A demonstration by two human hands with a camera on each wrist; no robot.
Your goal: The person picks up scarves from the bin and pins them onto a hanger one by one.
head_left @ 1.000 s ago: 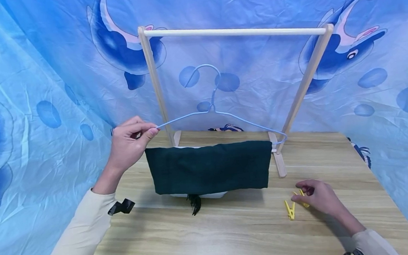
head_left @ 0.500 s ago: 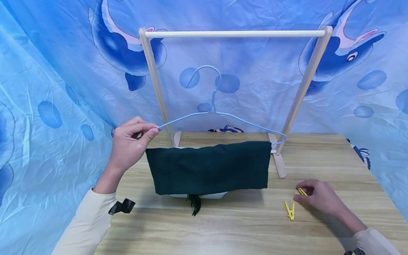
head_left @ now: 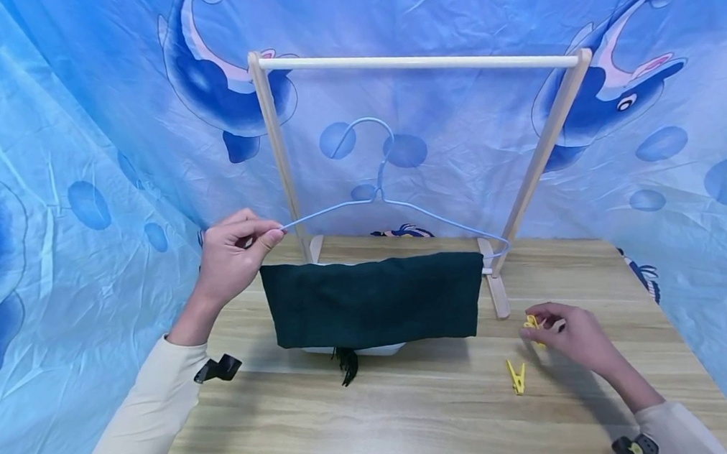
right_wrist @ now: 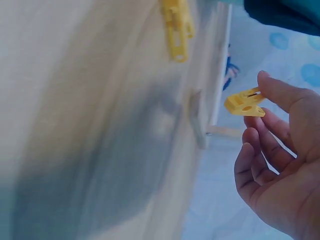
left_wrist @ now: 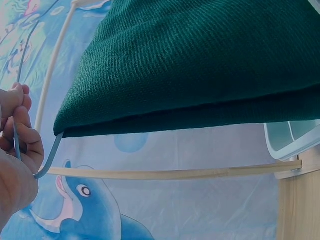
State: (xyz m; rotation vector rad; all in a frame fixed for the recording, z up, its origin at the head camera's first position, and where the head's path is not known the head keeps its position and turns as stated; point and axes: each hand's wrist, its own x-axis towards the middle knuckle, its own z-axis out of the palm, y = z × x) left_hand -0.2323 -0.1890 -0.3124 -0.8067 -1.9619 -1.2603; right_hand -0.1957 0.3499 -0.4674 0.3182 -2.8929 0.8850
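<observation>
One peg (head_left: 516,378) lies unused; green cloth (head_left: 375,302) draped over hanger (head_left: 427,210); clipping, I judge, not yet done. Left hand (head_left: 233,256) pinches the hanger; right hand (head_left: 574,337) pinches second peg (right_wrist: 245,105).

Blue fabric walls (head_left: 458,125) (creased, dolphin-printed), pale wood-grain tabletop (head_left: 368,428)

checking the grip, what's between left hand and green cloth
In the left wrist view, the blue hanger's bent end runs from left hand to green cloth.

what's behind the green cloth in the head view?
A pale bin shows above and below the cloth, the rack stands beyond; most of the bin and any contents are covered.
</observation>
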